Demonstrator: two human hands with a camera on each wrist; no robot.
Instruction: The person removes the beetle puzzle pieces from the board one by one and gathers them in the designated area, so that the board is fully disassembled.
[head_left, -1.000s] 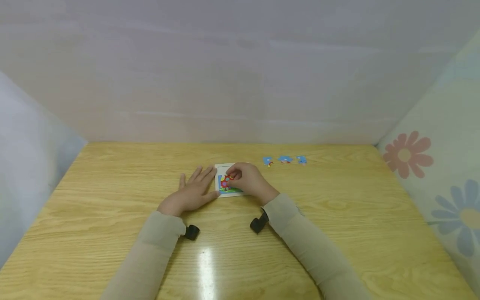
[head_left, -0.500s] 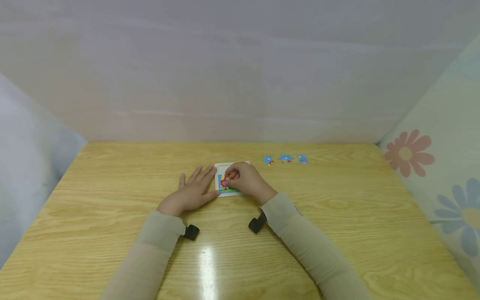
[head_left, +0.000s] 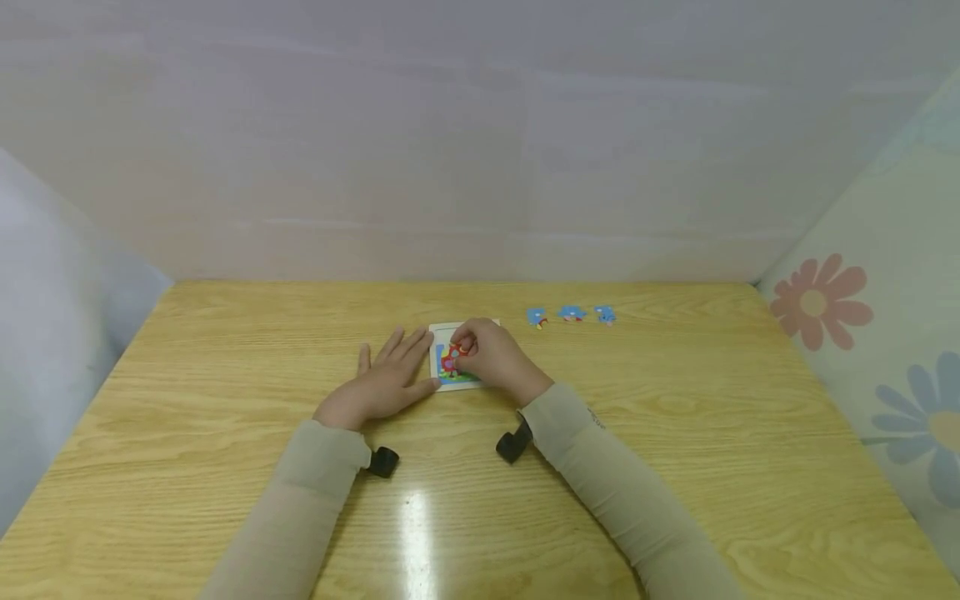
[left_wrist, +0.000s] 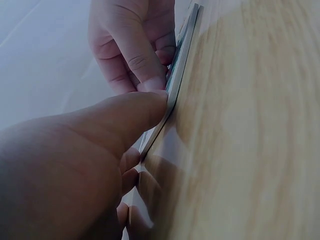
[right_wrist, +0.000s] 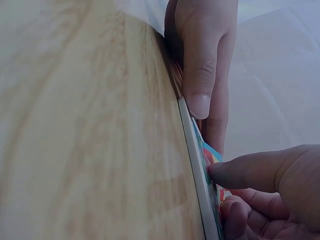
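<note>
A small jigsaw puzzle board point(head_left: 442, 332) with a pale frame lies flat on the wooden table, partly filled with a colourful picture. My left hand point(head_left: 378, 390) rests beside it with straight fingers, its thumb on the near left corner and its fingertips along the left edge. Over the board, my right hand point(head_left: 497, 358) pinches a red puzzle piece point(head_left: 452, 358) between thumb and fingers. In the right wrist view the right thumb point(right_wrist: 245, 172) touches red, brightly printed pieces just above the board's edge. Much of the board's right side is hidden under that hand.
Several blue-topped loose pieces lie in a row beyond the right hand: one piece point(head_left: 537, 317), a middle piece point(head_left: 572, 313) and a right piece point(head_left: 604, 314). A pale wall backdrop point(head_left: 480, 167) rises behind the table, and a flower-printed sheet point(head_left: 862, 358) stands on the right.
The right hand stays over the same part of the board, with only slight finger movement at the red piece. The left hand keeps its place. The head view shifts slightly.
</note>
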